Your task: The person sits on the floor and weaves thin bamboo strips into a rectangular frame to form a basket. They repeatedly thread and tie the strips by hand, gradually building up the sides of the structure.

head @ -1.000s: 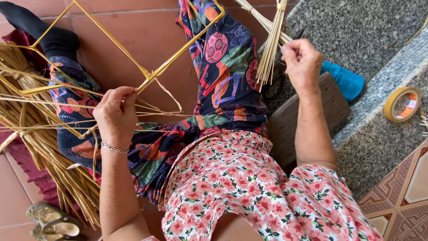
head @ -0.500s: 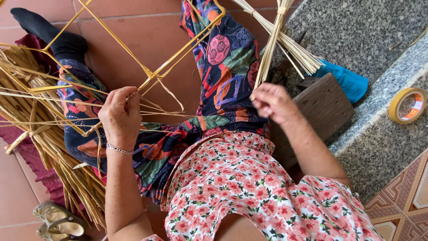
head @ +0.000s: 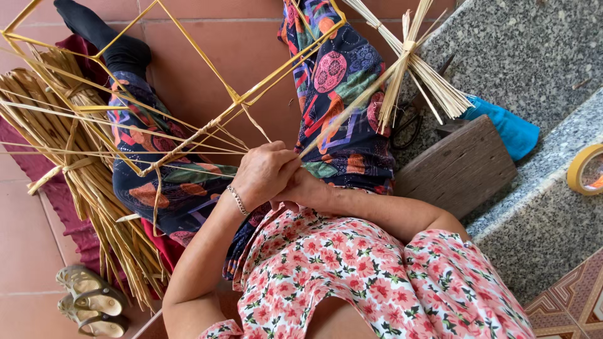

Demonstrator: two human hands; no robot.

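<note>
A frame of yellow bamboo strips (head: 188,81) fills the upper left of the frame, over a bundle of split bamboo (head: 88,207) lying at left. A tied sheaf of thin sticks (head: 408,63) fans out at upper centre, beside a wooden block (head: 458,166). At centre, the left hand (head: 264,172) pinches a single bamboo strip (head: 352,110); the right hand (head: 301,188), touching it, is mostly hidden, its grasp unclear. A tape roll (head: 584,169) sits at right edge.

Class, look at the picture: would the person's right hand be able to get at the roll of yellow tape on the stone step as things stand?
Probably yes. The right hand is busy at the bamboo frame with the left hand, but nothing blocks the way to the tape roll; it looks like a long stretch.
</note>
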